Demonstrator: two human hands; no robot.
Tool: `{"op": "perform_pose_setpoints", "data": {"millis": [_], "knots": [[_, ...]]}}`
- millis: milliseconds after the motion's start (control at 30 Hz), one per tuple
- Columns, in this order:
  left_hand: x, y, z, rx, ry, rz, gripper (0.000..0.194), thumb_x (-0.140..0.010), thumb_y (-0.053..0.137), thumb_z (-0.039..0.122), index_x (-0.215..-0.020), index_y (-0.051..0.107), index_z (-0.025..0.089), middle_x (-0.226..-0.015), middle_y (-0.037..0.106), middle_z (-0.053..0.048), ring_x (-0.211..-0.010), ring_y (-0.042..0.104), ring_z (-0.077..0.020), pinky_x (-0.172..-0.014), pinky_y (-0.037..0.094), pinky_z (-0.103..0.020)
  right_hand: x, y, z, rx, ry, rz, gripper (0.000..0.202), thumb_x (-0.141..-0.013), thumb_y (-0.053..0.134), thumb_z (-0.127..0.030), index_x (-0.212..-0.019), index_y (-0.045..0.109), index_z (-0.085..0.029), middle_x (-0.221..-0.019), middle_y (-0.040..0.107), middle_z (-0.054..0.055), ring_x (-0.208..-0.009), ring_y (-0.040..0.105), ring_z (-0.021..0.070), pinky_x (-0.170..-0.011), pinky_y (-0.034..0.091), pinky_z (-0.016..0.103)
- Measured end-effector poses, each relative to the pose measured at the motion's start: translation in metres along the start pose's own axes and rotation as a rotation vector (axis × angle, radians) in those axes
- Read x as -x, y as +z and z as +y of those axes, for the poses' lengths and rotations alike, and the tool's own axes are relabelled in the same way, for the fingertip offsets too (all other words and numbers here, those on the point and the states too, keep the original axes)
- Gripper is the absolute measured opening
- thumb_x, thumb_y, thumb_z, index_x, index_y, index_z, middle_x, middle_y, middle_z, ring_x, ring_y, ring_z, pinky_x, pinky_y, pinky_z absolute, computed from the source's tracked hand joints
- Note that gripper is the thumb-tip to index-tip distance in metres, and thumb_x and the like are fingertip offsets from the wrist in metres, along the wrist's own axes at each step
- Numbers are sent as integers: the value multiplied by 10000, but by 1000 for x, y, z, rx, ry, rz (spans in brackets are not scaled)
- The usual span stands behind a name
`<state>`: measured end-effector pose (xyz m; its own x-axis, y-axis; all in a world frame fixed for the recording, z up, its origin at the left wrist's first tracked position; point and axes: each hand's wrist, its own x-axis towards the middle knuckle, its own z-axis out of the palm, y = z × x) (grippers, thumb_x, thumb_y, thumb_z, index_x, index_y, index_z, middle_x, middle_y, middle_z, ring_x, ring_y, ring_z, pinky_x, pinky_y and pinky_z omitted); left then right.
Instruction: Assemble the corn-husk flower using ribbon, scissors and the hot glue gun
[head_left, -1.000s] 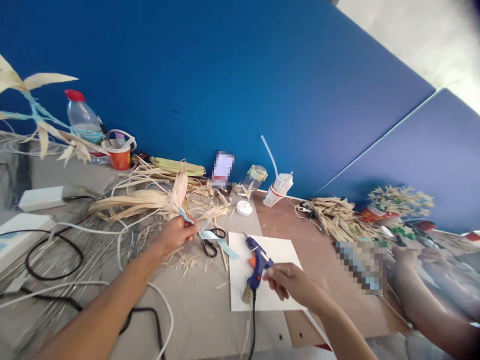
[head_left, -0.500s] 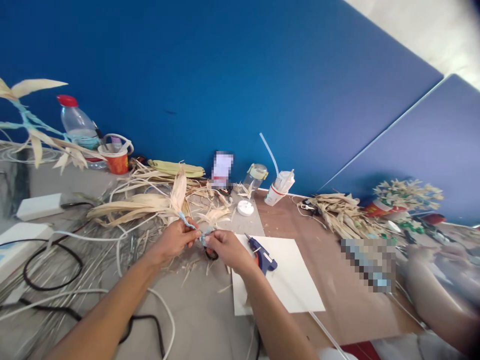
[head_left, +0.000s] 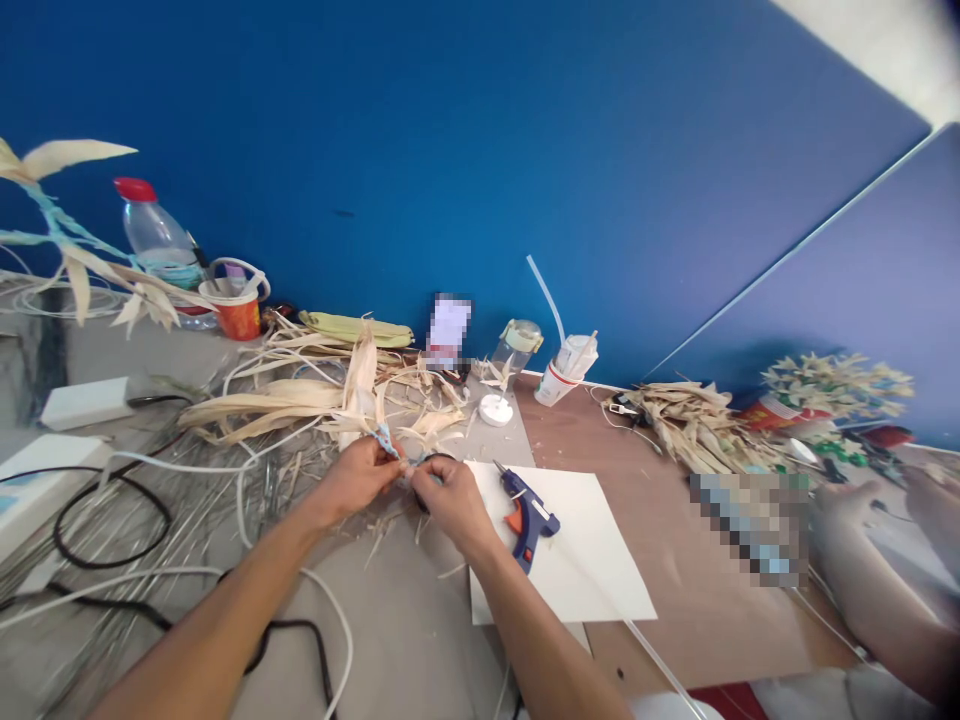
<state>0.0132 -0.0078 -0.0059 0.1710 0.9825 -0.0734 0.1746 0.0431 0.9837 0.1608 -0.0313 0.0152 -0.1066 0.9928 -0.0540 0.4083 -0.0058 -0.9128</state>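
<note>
My left hand (head_left: 361,478) is closed on a thin stem (head_left: 385,438) wrapped in light blue, pinching it between thumb and fingers. A pale dried corn husk leaf (head_left: 361,375) stands upright at the stem's upper end. Just to the right, my right hand (head_left: 450,497) pinches a bit of light-blue wrapping strip at the stem's lower end; fingers partly hide it. A dark ring-shaped thing shows behind the right fingers. Beside my right forearm, a blue glue gun (head_left: 529,515) lies on a white sheet (head_left: 600,560).
Loose corn husks (head_left: 262,405) and a green cob-shaped husk (head_left: 356,330) lie behind my hands. Cables and wires (head_left: 112,570) cover the left. A bottle (head_left: 154,230), red cup (head_left: 238,315), white cup (head_left: 555,385) and jar (head_left: 517,345) line the partition. Another person's arm (head_left: 862,570) is at right.
The blue-wrapped stem has tilted to slope down more steeply toward my right hand. My hands stay close together, still pinching. The view has shifted slightly.
</note>
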Motion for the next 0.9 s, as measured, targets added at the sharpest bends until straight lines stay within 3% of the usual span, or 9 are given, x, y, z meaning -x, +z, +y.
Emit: {"op": "perform_pose_setpoints", "data": {"millis": [267,467,667,800,900], "knots": [[-1,4,-3,-123,-42,25,131,-641,570,294,-659,531,171,-484,490,52,-436,449,-125,-467,348,-253,1,8,6,255,-61,56,159,-722,528,-195,-678,680,-177,-672,658,34,-648,576,147,-603,385,222],[3,2,4,-191,-4,-97,139,-695,525,290,-613,537,178,-469,484,43,-473,467,-136,-509,352,-258,3,8,5,329,-73,57,204,-724,491,-167,-659,683,-189,-633,661,32,-602,573,144,-570,369,221],[4,-3,4,72,-12,-221,119,-667,555,238,-762,545,168,-594,566,24,-590,541,-154,-587,414,-274,3,2,2,224,-85,-41,236,-710,480,-120,-628,690,-191,-622,647,5,-598,554,125,-574,367,206],[3,1,5,145,-11,-192,132,-647,606,231,-723,517,168,-571,502,61,-468,459,-95,-509,369,-245,2,-2,-1,115,-102,-168,254,-724,478,-121,-633,705,-190,-578,604,-13,-555,500,109,-552,346,203],[3,5,6,209,6,-153,199,-628,665,252,-722,512,166,-627,504,57,-477,442,-79,-483,350,-230,2,-4,-2,55,-77,-162,223,-703,501,-130,-637,706,-185,-580,586,-14,-568,483,113,-553,338,208]]}}
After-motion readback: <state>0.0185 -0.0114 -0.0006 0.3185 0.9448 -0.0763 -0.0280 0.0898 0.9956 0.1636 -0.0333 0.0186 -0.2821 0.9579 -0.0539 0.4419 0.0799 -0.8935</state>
